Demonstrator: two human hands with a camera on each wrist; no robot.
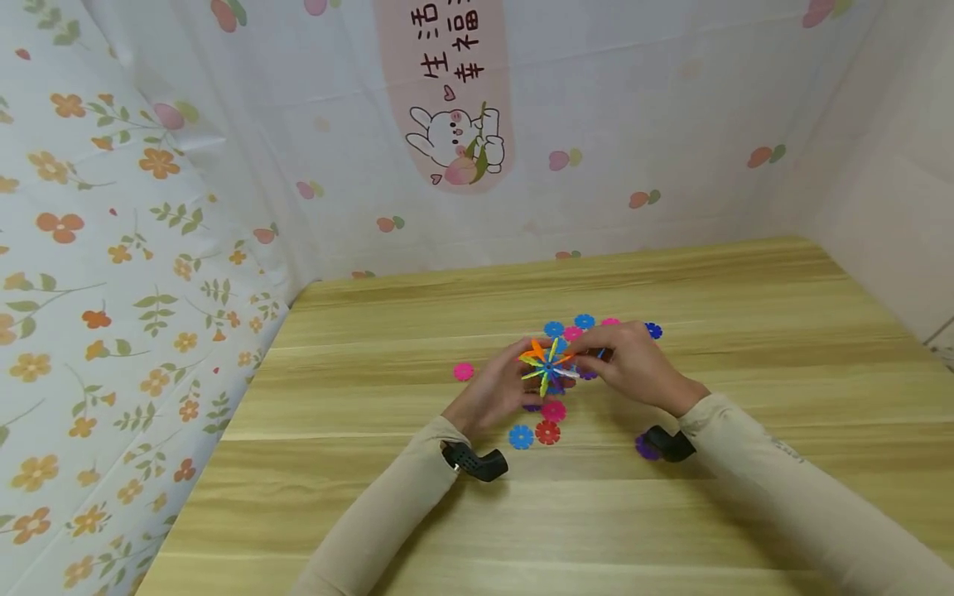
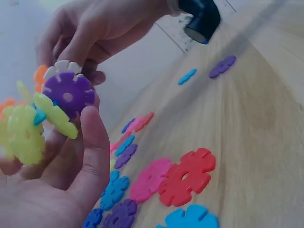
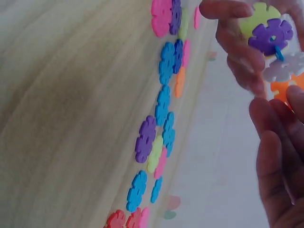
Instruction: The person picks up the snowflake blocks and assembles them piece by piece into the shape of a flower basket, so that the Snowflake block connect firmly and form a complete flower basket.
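My left hand [image 1: 493,387] holds a cluster of interlocked snowflake discs [image 1: 549,368] just above the table. In the left wrist view its thumb presses near a purple disc [image 2: 66,95], with yellow discs [image 2: 26,137] to the left and a white disc [image 2: 61,69] behind. From the other side, my right hand [image 1: 633,364] reaches in and pinches an orange disc [image 3: 284,89] at the cluster's edge. The right wrist view shows that orange disc beside the white one [image 3: 284,69]. Fingers hide part of the cluster.
Loose flower-shaped discs lie on the wooden table [image 1: 358,497] under and around the hands, including a red disc [image 1: 547,432], a light blue disc [image 1: 521,437] and a pink disc [image 1: 464,372]. A purple disc [image 1: 647,447] lies below the right wrist. Printed curtains [image 1: 596,99] hang behind.
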